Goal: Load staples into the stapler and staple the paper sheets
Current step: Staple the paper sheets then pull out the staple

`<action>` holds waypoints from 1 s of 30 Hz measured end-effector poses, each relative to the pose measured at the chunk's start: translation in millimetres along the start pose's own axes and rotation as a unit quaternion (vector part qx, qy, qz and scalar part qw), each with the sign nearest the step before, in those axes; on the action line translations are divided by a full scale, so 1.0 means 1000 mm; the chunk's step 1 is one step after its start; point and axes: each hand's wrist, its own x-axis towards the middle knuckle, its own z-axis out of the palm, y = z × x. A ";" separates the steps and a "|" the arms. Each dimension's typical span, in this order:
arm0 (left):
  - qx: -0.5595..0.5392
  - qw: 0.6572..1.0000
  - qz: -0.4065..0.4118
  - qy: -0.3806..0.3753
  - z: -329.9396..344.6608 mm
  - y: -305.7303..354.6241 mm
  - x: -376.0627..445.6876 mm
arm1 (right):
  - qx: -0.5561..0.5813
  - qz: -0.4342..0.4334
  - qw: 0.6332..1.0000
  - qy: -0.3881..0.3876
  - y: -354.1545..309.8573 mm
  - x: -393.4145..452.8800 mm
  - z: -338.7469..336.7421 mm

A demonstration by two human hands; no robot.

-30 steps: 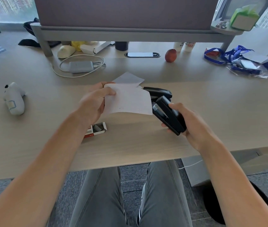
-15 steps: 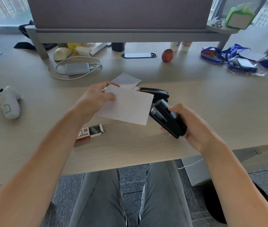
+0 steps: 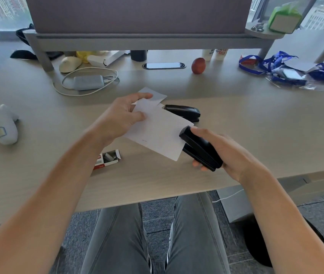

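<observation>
While my right hand (image 3: 230, 153) grips the black plastic stapler (image 3: 199, 148), its long axis points up-left into the white paper sheets' (image 3: 157, 133) right edge, pinched by my left hand (image 3: 120, 119) just beside. Since half a second ago, I see the paper's edge slid between the jaws.

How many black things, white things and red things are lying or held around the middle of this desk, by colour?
Black: 2, the stapler in the right hand and a second stapler on the desk.
White: 2, the paper sheets in the left hand and a loose sheet behind.
Red: 2, the staple box and a fruit.
Total: 6
</observation>
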 end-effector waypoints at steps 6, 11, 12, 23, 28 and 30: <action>-0.003 1.000 -0.006 -0.004 0.008 0.004 0.002 | -0.011 -0.010 1.000 0.010 0.003 0.001 0.005; -0.020 0.998 -0.011 0.053 0.016 0.004 0.007 | 0.023 -0.029 0.998 0.046 0.007 0.002 0.008; -0.030 0.996 -0.024 0.086 0.017 0.005 0.007 | 0.035 -0.029 0.997 0.055 0.007 0.002 0.008; -0.230 0.959 -0.118 0.116 0.088 -0.006 -0.029 | 0.084 -0.016 0.986 0.140 0.014 0.011 0.016; -0.197 0.965 -0.122 0.124 0.103 -0.011 -0.035 | 0.052 -0.014 0.988 0.142 0.018 0.010 0.014; -0.202 0.964 -0.122 0.127 0.104 -0.009 -0.036 | 0.043 -0.014 0.988 0.146 0.019 0.011 0.013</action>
